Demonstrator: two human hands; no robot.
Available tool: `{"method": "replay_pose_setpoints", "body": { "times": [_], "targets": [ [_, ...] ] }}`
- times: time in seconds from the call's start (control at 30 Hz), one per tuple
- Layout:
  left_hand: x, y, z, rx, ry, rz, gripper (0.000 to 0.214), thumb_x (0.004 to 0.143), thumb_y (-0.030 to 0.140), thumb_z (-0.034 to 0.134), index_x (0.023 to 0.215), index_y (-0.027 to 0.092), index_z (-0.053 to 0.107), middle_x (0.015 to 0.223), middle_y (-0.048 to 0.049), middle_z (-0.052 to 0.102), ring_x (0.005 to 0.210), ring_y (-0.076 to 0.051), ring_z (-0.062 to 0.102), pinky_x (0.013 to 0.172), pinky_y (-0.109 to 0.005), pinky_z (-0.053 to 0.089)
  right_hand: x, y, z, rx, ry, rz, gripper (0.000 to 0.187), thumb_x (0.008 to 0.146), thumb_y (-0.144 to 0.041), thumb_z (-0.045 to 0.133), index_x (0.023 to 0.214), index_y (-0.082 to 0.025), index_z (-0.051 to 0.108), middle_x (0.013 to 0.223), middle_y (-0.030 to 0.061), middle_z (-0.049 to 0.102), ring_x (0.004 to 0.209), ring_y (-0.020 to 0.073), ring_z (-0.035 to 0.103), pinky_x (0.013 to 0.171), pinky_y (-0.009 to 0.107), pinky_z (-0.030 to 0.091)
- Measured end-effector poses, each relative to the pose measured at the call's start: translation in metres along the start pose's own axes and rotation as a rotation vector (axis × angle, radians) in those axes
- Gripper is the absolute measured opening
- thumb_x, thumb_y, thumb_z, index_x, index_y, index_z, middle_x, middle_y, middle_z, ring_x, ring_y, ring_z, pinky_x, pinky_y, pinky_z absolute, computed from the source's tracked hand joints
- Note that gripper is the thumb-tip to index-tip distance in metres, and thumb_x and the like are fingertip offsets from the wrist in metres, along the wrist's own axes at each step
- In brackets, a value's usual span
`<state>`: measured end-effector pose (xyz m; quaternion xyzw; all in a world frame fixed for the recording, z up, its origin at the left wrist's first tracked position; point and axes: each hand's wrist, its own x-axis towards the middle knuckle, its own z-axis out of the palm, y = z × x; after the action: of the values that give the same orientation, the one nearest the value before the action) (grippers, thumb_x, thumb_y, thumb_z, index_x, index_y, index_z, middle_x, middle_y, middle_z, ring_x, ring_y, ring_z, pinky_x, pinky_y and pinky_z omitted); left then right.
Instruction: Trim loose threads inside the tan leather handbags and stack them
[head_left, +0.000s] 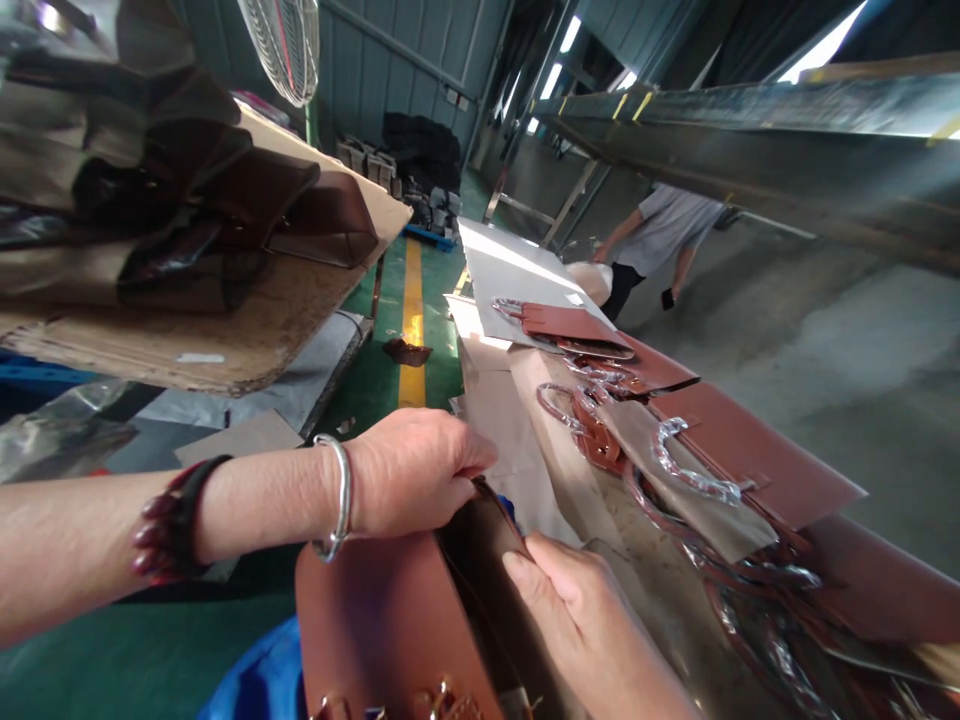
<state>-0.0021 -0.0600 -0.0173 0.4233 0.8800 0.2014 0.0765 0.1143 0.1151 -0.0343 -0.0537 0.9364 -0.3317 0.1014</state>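
A brown leather handbag (379, 610) is in front of me at the bottom of the head view, its dark opening showing and metal fittings near its lower edge. My left hand (412, 470), with a silver bangle and a beaded bracelet on the wrist, is closed on the far corner of the bag's rim. Nearer to me, my right hand (574, 620) pinches the right rim of the same bag, thumb on the inner side. The fingers of both hands are partly hidden. A bit of blue shows behind the rim between the hands.
Several brown bag pieces (750, 450) with plastic-wrapped handles lie along the table (517, 420) to the right. Dark brown bags (322, 225) lie on a cardboard-topped table (247, 340) at left. A yellow floor line (412, 290) runs between. Another person (664, 235) stands beyond the right table.
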Motion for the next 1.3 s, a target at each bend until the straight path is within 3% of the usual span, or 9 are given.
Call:
{"method": "replay_pose_setpoints", "body": {
  "times": [0.47, 0.7, 0.83, 1.0, 1.2, 1.3],
  "targets": [
    [-0.002, 0.003, -0.004, -0.080, -0.045, 0.034, 0.013, 0.062, 0.012, 0.048, 0.054, 0.017, 0.039, 0.055, 0.0032, 0.044, 0.052, -0.011, 0.037, 0.049, -0.024, 0.026, -0.004, 0.006, 0.002, 0.027, -0.010, 0.011, 0.035, 0.096, -0.037, 0.030, 0.071, -0.019, 0.045, 0.064, -0.0026, 0.048, 0.061, 0.0112, 0.049, 0.057, 0.024, 0.035],
    [0.001, 0.009, -0.007, -0.062, -0.089, -0.036, 0.015, 0.063, 0.011, 0.050, 0.053, 0.017, 0.040, 0.050, 0.0038, 0.039, 0.049, -0.011, 0.029, 0.048, -0.023, 0.024, -0.007, 0.006, 0.005, -0.051, 0.020, -0.047, 0.033, 0.097, -0.033, 0.030, 0.069, -0.019, 0.042, 0.063, -0.0025, 0.049, 0.058, 0.0105, 0.050, 0.056, 0.024, 0.033],
    [0.003, 0.012, -0.009, -0.069, -0.092, -0.048, 0.016, 0.063, 0.012, 0.052, 0.052, 0.017, 0.041, 0.050, 0.0040, 0.037, 0.048, -0.011, 0.029, 0.046, -0.023, 0.023, -0.008, 0.013, 0.005, -0.056, 0.051, 0.020, 0.038, 0.095, -0.042, 0.031, 0.067, -0.020, 0.045, 0.059, -0.0019, 0.049, 0.054, 0.0116, 0.047, 0.051, 0.023, 0.032],
    [0.004, 0.017, -0.010, -0.060, -0.115, -0.065, 0.013, 0.063, 0.013, 0.052, 0.053, 0.018, 0.045, 0.051, 0.0033, 0.040, 0.049, -0.012, 0.034, 0.046, -0.024, 0.024, 0.006, 0.007, -0.002, 0.022, 0.018, 0.100, 0.035, 0.089, -0.048, 0.046, 0.107, -0.019, 0.055, 0.087, 0.0049, 0.066, 0.081, 0.0198, 0.061, 0.066, 0.025, 0.043],
    [0.005, 0.022, -0.010, -0.051, -0.175, -0.033, 0.014, 0.063, 0.012, 0.052, 0.054, 0.018, 0.045, 0.052, 0.0028, 0.042, 0.052, -0.013, 0.041, 0.048, -0.024, 0.028, 0.030, -0.010, -0.005, -0.044, -0.047, 0.013, 0.034, 0.095, -0.039, 0.036, 0.087, -0.018, 0.061, 0.076, 0.0038, 0.066, 0.073, 0.0189, 0.063, 0.060, 0.024, 0.041],
    [0.003, 0.017, -0.005, -0.016, -0.094, -0.027, 0.007, 0.067, 0.012, 0.050, 0.063, 0.018, 0.051, 0.064, -0.0003, 0.054, 0.065, -0.017, 0.052, 0.058, -0.027, 0.040, 0.036, -0.013, -0.002, -0.092, 0.005, -0.007, 0.035, 0.095, -0.036, 0.035, 0.080, -0.016, 0.060, 0.073, 0.0053, 0.066, 0.070, 0.0180, 0.063, 0.060, 0.024, 0.040]
  ]
}}
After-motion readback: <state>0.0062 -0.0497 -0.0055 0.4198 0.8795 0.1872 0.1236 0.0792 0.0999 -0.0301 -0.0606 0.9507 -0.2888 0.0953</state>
